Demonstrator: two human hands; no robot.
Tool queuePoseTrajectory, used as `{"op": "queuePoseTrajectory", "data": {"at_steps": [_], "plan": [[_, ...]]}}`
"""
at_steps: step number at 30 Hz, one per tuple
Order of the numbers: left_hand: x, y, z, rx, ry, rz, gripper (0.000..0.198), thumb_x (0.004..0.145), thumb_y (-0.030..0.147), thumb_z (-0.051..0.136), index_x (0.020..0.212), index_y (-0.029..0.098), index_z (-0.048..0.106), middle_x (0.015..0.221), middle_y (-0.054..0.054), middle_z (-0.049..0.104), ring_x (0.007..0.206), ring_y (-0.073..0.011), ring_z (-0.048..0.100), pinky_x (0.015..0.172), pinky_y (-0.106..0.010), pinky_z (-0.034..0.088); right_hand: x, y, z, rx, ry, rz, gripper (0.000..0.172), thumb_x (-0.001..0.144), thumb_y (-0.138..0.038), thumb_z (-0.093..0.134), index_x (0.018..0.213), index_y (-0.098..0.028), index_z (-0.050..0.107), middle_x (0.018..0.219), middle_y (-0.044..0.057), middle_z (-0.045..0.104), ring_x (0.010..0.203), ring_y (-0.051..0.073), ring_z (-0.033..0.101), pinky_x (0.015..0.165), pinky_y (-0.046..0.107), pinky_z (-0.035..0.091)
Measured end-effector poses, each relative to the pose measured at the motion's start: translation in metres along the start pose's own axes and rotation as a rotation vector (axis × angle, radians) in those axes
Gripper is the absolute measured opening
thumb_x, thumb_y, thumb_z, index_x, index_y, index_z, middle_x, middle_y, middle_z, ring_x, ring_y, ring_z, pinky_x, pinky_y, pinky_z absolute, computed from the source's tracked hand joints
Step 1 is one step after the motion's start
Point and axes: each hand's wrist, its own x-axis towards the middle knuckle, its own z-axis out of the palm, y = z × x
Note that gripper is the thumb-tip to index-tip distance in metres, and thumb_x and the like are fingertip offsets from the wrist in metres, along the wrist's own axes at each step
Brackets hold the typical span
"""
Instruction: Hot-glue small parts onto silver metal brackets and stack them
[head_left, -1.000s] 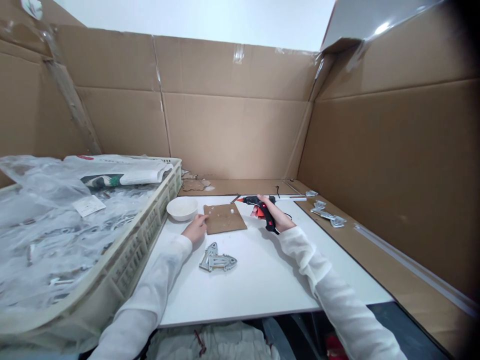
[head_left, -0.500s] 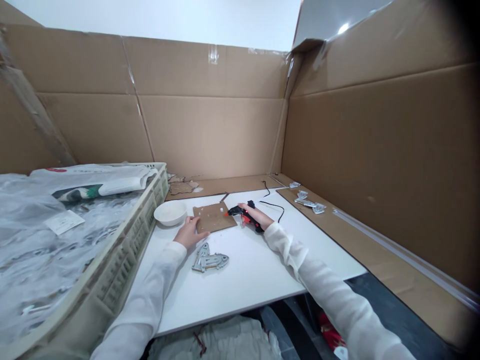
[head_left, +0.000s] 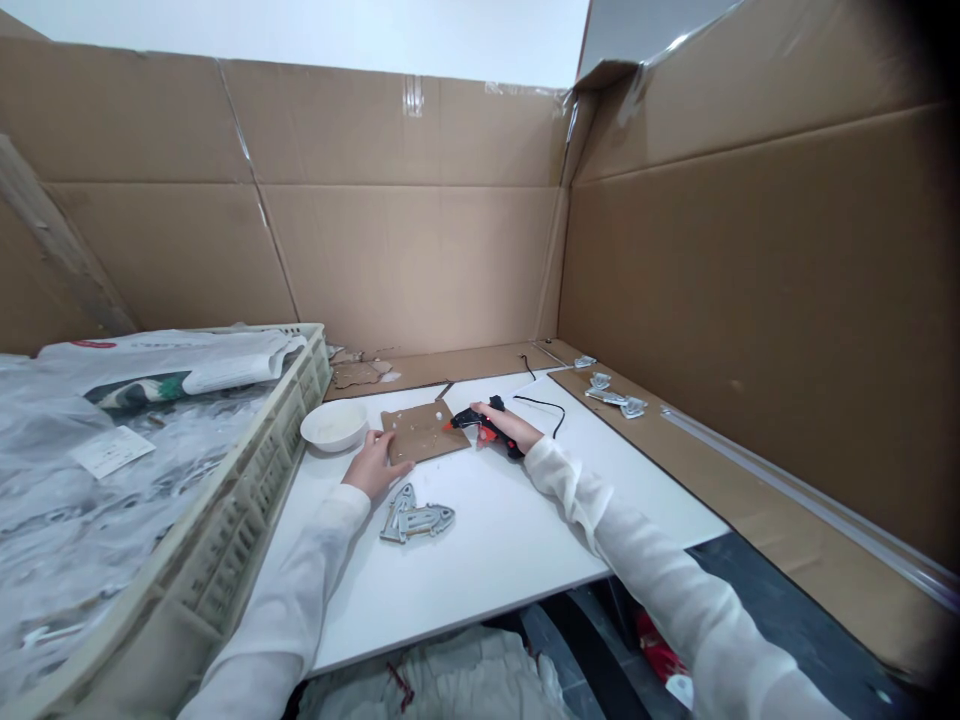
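My right hand (head_left: 511, 428) is wrapped round a black and orange glue gun (head_left: 480, 424) whose tip rests at the right edge of a brown cardboard square (head_left: 422, 431). My left hand (head_left: 372, 464) lies on the white table (head_left: 480, 540) at the square's near left corner, fingers touching its edge and partly spread. Just in front of that hand lie two grey metal brackets (head_left: 415, 518), one overlapping the other. A white bowl (head_left: 334, 425) stands left of the cardboard square.
A beige plastic crate (head_left: 247, 500) filled with plastic-wrapped parts fills the left side. Cardboard walls enclose the table at the back and right. More grey metal parts (head_left: 616, 398) lie on a cardboard strip at the far right. The gun's black cord (head_left: 541, 404) trails behind it.
My right hand brought the glue gun from the table's far edge down to the cardboard square's right edge. My left hand slid slightly nearer along the square. The view swung to the right.
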Motion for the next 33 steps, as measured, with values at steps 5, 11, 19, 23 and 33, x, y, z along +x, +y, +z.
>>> {"op": "queuePoseTrajectory", "data": {"at_steps": [5,11,19,23,33], "plan": [[-0.001,0.002,-0.001,0.033,-0.014,-0.007,0.062,0.068,0.043,0.056,0.120,0.011,0.045,0.120,-0.014,0.040,0.104,-0.0268,0.052,0.089,-0.032,0.039,0.002,0.002,-0.001,0.013,-0.008,-0.007,0.034,0.081,-0.042,0.048,0.061,-0.015,0.054,0.046,0.000,0.055,0.036,0.010,0.052,0.044,0.021,0.042],[0.001,0.000,0.001,0.063,-0.030,-0.020,0.063,0.069,0.046,0.054,0.121,0.010,0.045,0.125,-0.014,0.037,0.104,-0.0268,0.051,0.089,-0.032,0.040,0.002,0.003,0.001,-0.029,-0.003,-0.048,0.039,0.081,-0.044,0.047,0.055,-0.015,0.051,0.043,0.001,0.052,0.035,0.010,0.050,0.043,0.022,0.040],[0.002,-0.002,0.002,0.060,-0.014,-0.011,0.060,0.068,0.046,0.055,0.119,0.015,0.047,0.122,-0.012,0.040,0.102,-0.0261,0.053,0.087,-0.031,0.041,-0.007,-0.007,0.004,-0.092,0.009,-0.013,0.042,0.081,-0.046,0.047,0.050,-0.017,0.048,0.038,0.002,0.051,0.034,0.010,0.047,0.041,0.022,0.036],[0.001,0.000,0.000,0.043,-0.010,-0.011,0.061,0.067,0.045,0.056,0.118,0.013,0.048,0.121,-0.013,0.041,0.101,-0.0269,0.053,0.086,-0.032,0.041,-0.007,-0.008,0.003,-0.132,0.020,-0.020,0.042,0.080,-0.047,0.046,0.050,-0.017,0.048,0.035,0.001,0.048,0.033,0.009,0.045,0.040,0.022,0.035],[0.000,0.002,-0.001,0.059,-0.030,-0.021,0.061,0.069,0.046,0.054,0.120,0.013,0.046,0.122,-0.013,0.039,0.101,-0.0260,0.053,0.088,-0.032,0.040,0.004,0.004,-0.002,-0.171,0.053,-0.026,0.045,0.079,-0.051,0.048,0.050,-0.017,0.049,0.040,0.000,0.049,0.034,0.009,0.046,0.040,0.021,0.037]]}}
